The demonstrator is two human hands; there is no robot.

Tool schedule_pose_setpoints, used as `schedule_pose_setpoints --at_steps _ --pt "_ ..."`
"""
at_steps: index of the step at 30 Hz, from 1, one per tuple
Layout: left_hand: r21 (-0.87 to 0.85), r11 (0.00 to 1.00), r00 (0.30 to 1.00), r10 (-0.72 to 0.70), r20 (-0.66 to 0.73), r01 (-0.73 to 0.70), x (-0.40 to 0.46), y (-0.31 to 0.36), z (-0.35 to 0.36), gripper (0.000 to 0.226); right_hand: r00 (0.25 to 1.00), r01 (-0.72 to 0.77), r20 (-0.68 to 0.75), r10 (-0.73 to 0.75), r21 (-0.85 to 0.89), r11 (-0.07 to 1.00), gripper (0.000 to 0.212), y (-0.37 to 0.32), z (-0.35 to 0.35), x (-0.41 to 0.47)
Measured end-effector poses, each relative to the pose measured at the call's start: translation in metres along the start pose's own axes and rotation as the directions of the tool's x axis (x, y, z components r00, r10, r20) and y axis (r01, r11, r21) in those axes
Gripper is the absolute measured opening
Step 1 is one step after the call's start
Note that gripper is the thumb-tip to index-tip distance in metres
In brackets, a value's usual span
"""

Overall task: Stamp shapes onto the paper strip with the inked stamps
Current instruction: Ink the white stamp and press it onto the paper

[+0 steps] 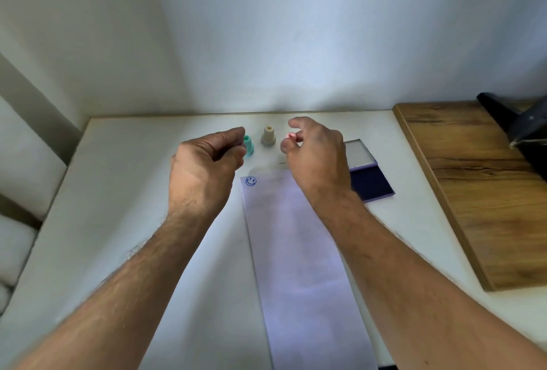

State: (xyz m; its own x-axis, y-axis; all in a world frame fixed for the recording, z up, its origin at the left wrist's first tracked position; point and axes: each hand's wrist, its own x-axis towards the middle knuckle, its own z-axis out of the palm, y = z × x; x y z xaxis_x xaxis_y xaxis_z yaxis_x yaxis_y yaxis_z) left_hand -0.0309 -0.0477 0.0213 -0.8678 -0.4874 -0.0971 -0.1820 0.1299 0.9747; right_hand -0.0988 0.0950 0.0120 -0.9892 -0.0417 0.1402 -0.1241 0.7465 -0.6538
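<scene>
A long white paper strip (pixel 299 251) lies on the table and runs toward me, with one blue smiley print (pixel 251 181) at its far left corner. Beyond it stand a teal stamp (pixel 249 147) and a beige stamp (pixel 268 136). My left hand (pixel 204 165) hovers with loosely curled fingers, its fingertips just left of the teal stamp, holding nothing. My right hand (pixel 316 156) is curled around a small pink stamp (pixel 291 135), of which only a sliver shows between the fingers. An open blue ink pad (pixel 373 180) lies right of my right hand, partly hidden by it.
The white table (pixel 124 192) ends at a white wall just behind the stamps. A wooden board (pixel 473 180) lies on the right side, with a dark stand (pixel 521 129) on its far corner. Pale cushions (pixel 17 221) sit beyond the left table edge.
</scene>
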Motion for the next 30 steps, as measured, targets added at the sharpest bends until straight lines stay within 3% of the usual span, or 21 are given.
schedule_pose_setpoints --at_steps 5,10,14,17,21,27,30 --pt "0.024 1.000 1.000 0.000 0.006 0.000 -0.001 0.001 0.003 0.025 0.999 -0.052 -0.001 0.052 -0.090 0.995 0.041 0.004 -0.001 0.009" --pt "0.034 0.999 1.000 0.006 -0.002 -0.006 0.002 0.000 0.001 0.026 0.997 -0.073 -0.002 0.073 -0.069 0.995 0.045 0.008 0.003 0.012" --pt "0.034 0.999 1.000 0.010 -0.008 -0.010 0.001 0.001 0.002 0.026 0.991 0.102 -0.064 -0.115 -0.177 0.979 0.046 0.005 0.011 0.012" --pt "0.041 0.999 1.000 0.021 -0.011 -0.020 0.001 0.001 0.002 0.025 0.959 0.269 0.000 -0.283 -0.310 0.912 0.044 -0.003 0.021 0.016" --pt "0.047 0.999 1.000 0.023 -0.013 -0.022 0.002 -0.001 0.000 0.025 0.934 0.349 0.074 -0.350 -0.401 0.847 0.049 -0.009 0.034 0.024" --pt "0.038 0.999 1.000 0.020 -0.021 -0.020 0.004 -0.003 -0.001 0.024 0.952 0.301 0.083 -0.294 -0.413 0.860 0.033 -0.012 0.037 0.031" --pt "0.026 0.999 0.999 0.029 -0.032 -0.028 0.003 -0.001 -0.001 0.025 0.967 0.251 0.037 -0.251 -0.274 0.928 0.031 -0.016 0.023 0.026"
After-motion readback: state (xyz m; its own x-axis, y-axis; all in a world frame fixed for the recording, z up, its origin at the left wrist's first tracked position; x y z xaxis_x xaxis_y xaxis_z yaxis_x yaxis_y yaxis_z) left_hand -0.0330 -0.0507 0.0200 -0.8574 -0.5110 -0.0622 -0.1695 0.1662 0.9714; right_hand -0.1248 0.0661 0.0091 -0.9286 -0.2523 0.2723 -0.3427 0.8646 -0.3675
